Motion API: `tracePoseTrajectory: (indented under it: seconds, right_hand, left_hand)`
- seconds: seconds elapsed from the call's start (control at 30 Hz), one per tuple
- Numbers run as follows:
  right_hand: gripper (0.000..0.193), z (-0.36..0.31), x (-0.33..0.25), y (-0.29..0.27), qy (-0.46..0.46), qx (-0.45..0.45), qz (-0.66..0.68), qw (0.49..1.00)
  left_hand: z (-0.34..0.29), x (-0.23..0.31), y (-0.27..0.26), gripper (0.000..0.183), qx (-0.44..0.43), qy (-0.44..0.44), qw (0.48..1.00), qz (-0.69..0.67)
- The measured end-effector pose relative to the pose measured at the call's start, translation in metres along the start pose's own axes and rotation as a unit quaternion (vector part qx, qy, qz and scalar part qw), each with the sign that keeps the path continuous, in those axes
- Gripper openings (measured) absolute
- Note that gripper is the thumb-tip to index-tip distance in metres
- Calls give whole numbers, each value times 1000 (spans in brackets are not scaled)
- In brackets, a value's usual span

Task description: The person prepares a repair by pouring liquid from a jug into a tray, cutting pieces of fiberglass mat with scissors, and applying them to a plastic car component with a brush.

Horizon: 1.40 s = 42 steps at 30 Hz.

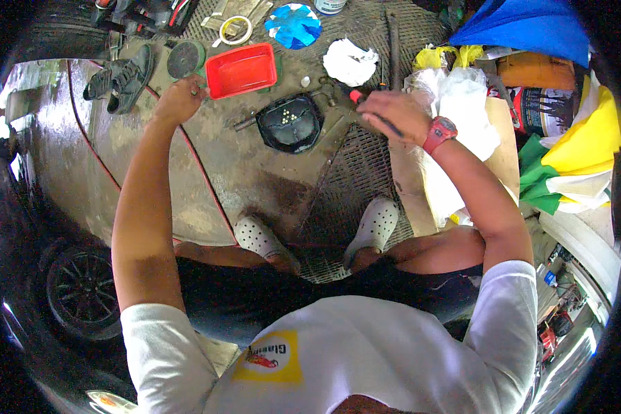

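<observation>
My left hand (179,99) is stretched out to the near left corner of a red plastic tray (242,69) on the wet concrete floor; its fingers are curled and I cannot tell whether they pinch something small. My right hand (391,114), with a red watch on the wrist, is closed around a screwdriver with a red and black handle (356,96). Between the hands lies a black vehicle lamp housing (291,122) with a pale reflector inside. I squat over it in white perforated clogs (257,237).
A round sanding disc (185,58), a pair of dark shoes (121,77), a tape roll (235,30), a blue foil piece (293,25), a crumpled white rag (350,61), plastic bags (462,103), a metal grate (355,172), a red hose (200,165) and a car wheel (83,293) surround me.
</observation>
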State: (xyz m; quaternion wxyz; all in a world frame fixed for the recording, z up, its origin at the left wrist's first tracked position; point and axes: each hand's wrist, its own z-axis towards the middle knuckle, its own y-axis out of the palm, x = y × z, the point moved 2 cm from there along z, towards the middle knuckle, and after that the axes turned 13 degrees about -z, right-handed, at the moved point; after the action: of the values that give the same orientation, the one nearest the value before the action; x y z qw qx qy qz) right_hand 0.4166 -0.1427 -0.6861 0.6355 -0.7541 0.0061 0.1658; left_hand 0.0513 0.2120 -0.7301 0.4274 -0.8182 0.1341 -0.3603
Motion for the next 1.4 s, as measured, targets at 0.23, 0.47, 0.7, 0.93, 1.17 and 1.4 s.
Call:
tracePoseTrajectory:
  seconds: [0.23,0.47,0.7,0.93,1.17,1.4]
  right_hand:
    - [32,11,-4,-23,-1,94,-115,989]
    - [72,-22,-25,32,-71,-177,-161,968]
    - [78,-36,-17,82,-42,-323,-219,920]
    - [82,-40,-6,111,-51,-408,-211,887]
    - [50,-34,-11,101,19,-354,-146,924]
    - [18,-21,-8,71,103,-103,38,989]
  left_hand:
    - [28,-23,22,44,-15,-6,980,-201]
    - [31,-48,37,36,36,-6,991,-132]
    - [23,-21,12,24,135,-44,982,-124]
    - [13,-24,4,26,158,-110,972,-136]
    - [17,-43,14,27,123,-66,981,-132]
    - [32,-49,34,33,71,-26,993,-85]
